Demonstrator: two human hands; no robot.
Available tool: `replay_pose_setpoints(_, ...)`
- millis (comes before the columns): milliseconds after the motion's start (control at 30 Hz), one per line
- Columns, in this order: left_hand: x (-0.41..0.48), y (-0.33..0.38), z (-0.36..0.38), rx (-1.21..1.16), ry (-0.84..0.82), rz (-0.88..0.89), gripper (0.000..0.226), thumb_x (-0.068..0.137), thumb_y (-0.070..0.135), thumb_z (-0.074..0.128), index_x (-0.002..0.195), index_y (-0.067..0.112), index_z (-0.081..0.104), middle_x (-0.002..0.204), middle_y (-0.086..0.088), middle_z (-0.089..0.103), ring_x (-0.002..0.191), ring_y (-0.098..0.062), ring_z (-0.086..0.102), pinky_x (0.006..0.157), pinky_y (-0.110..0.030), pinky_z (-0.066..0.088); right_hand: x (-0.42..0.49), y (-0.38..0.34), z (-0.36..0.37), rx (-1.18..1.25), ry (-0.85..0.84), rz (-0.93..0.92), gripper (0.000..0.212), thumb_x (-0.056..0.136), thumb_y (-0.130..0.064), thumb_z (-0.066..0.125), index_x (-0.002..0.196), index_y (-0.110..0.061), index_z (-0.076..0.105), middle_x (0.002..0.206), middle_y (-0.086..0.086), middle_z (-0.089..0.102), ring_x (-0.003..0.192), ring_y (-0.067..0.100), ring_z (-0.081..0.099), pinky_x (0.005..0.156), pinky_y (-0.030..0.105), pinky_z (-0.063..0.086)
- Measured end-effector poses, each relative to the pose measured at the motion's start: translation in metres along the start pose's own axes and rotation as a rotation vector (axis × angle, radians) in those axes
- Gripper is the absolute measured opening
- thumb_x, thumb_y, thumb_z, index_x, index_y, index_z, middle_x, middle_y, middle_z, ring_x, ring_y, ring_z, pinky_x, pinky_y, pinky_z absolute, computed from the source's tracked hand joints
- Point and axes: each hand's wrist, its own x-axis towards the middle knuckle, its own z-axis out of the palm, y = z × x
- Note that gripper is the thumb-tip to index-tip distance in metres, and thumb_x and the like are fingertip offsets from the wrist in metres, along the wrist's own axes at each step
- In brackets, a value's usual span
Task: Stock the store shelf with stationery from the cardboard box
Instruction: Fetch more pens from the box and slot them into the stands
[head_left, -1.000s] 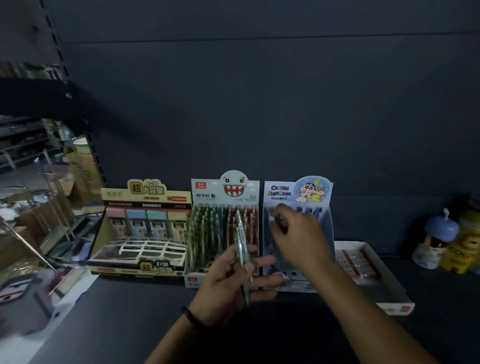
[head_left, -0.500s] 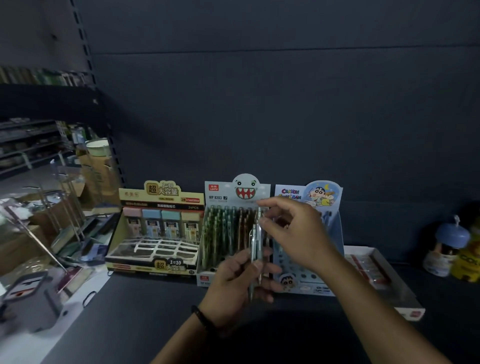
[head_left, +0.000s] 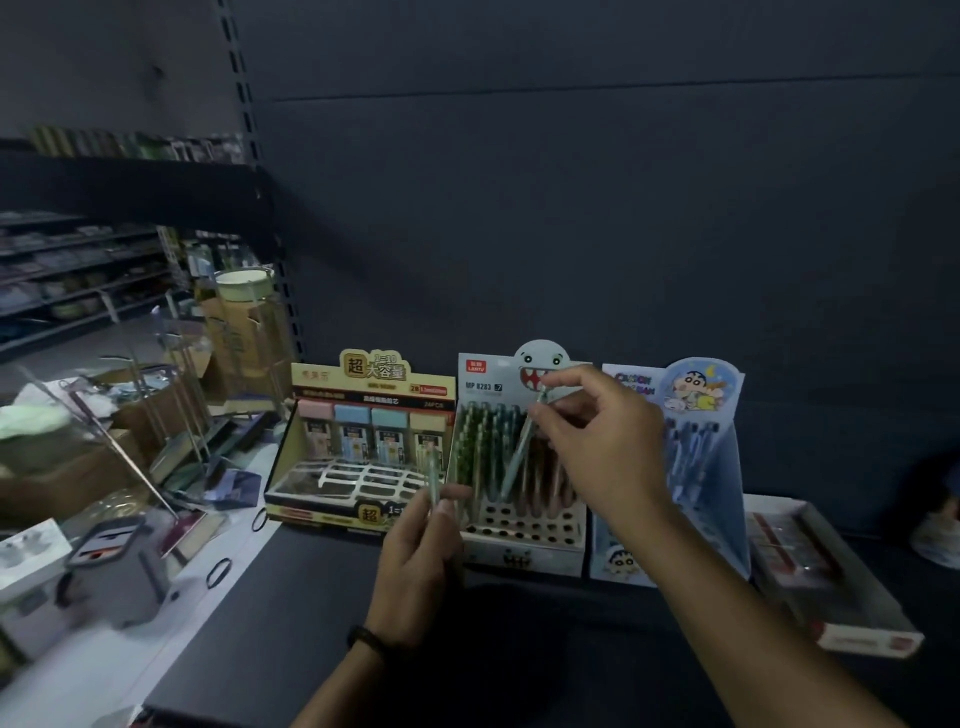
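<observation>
Dark shelf (head_left: 519, 649), pen (head_left: 521, 451) pinched in right hand (head_left: 602, 441)

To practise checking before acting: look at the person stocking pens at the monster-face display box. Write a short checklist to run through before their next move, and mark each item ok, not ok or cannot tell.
1. Right hand has a firm grip on the light pen: ok, pinched between thumb and fingers.
2. Pen is over the monster-face box: ok, tilted, its lower end among the standing pens.
3. Box has empty holes left: ok, the front rows are open.
4. Lower end is lined up with a free hole: cannot tell, it is hidden among the pens.
5. Left hand holds its spare pen securely: ok, gripped upright.
</observation>
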Motion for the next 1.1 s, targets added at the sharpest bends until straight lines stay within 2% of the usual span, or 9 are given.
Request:
replay_pose_setpoints(100,0.001,0.001,-0.001,-0.147,0.011,-0.076,0.030,0.112,0.020,0.041,0.120,0.008,0.067,0.066,-0.002,0.025,0.054,-0.017,0.021,0.051,-0.031,0.019,-0.004,-0.002,0.015,-0.110,-0.034,-0.042,0.020,0.092,-0.023,0.082,0.112,-0.028,0.078,0.082,-0.015,0.074,0.079,-0.006,0.069,0.074,0.007,0.053)
replay_pose_setpoints(167,0.000,0.003,0.000,-0.163,0.020,-0.092,0.033,0.112,0.008,0.032,0.122,0.004,0.063,0.068,-0.005,0.027,0.053,-0.015,0.023,0.048,-0.029,0.023,-0.006,-0.003,0.024,-0.175,-0.057,-0.070,0.021,0.093,-0.025,0.081,0.115,-0.027,0.078,0.091,-0.009,0.078,0.082,-0.003,0.069,0.082,0.016,0.058)
replay_pose_setpoints(267,0.000,0.004,0.001,-0.164,0.055,-0.078,0.022,0.108,-0.001,0.030,0.104,0.003,0.051,0.068,-0.006,0.029,0.052,-0.015,0.023,0.046,-0.028,0.026,-0.006,-0.004,0.032,-0.226,-0.093,-0.070,0.022,0.095,-0.026,0.079,0.117,-0.027,0.077,0.097,-0.006,0.079,0.089,0.005,0.071,0.086,0.024,0.059)
replay_pose_setpoints(367,0.000,0.002,0.000,-0.133,0.072,-0.064,0.025,0.109,0.000,0.033,0.091,0.014,0.044,0.069,-0.004,0.034,0.053,-0.015,0.025,0.048,-0.029,0.027,-0.008,-0.005,0.036,-0.247,-0.107,-0.062,0.021,0.095,-0.026,0.079,0.116,-0.028,0.076,0.095,-0.007,0.079,0.086,0.006,0.071,0.084,0.027,0.060)
replay_pose_setpoints(567,0.001,0.003,0.000,-0.030,0.027,0.044,0.014,0.113,0.008,0.037,0.105,0.004,0.048,0.069,-0.012,0.040,0.055,-0.022,0.032,0.051,-0.036,0.033,-0.009,0.003,0.046,-0.333,-0.190,-0.045,0.013,0.099,-0.027,0.074,0.112,-0.027,0.075,0.094,-0.008,0.078,0.082,0.009,0.072,0.085,0.031,0.059)
replay_pose_setpoints(667,0.001,0.006,0.000,0.022,-0.010,0.107,0.020,0.113,0.011,0.041,0.107,0.019,0.058,0.068,-0.019,0.046,0.057,-0.029,0.040,0.054,-0.044,0.039,-0.010,0.004,0.047,-0.354,-0.285,-0.022,0.011,0.102,-0.020,0.067,0.107,-0.025,0.076,0.085,-0.009,0.076,0.070,0.007,0.071,0.075,0.038,0.064)
replay_pose_setpoints(767,0.001,0.005,0.000,0.020,-0.035,0.118,0.023,0.113,0.013,0.041,0.118,0.020,0.062,0.069,-0.026,0.045,0.058,-0.028,0.042,0.055,-0.043,0.038,-0.005,0.001,0.041,-0.325,-0.331,0.026,0.018,0.103,-0.018,0.065,0.113,-0.026,0.077,0.086,-0.011,0.074,0.063,0.009,0.072,0.068,0.038,0.064)
replay_pose_setpoints(933,0.002,-0.004,-0.002,0.000,-0.066,0.093,0.037,0.110,0.011,0.042,0.133,0.027,0.066,0.072,-0.006,0.038,0.059,-0.015,0.030,0.054,-0.030,0.029,-0.006,-0.007,0.030,-0.144,-0.298,0.083,0.024,0.109,-0.018,0.055,0.123,-0.027,0.073,0.083,-0.007,0.075,0.053,0.013,0.072,0.055,0.044,0.063)
replay_pose_setpoints(1100,-0.001,-0.001,-0.001,0.086,-0.104,0.155,0.035,0.102,0.009,0.045,0.131,0.022,0.060,0.090,-0.009,0.062,0.070,-0.020,0.049,0.064,-0.033,0.043,-0.015,-0.017,0.029,-0.001,-0.308,0.102,0.023,0.096,-0.029,0.077,0.119,-0.023,0.073,0.082,-0.006,0.077,0.054,0.011,0.073,0.054,0.033,0.062)
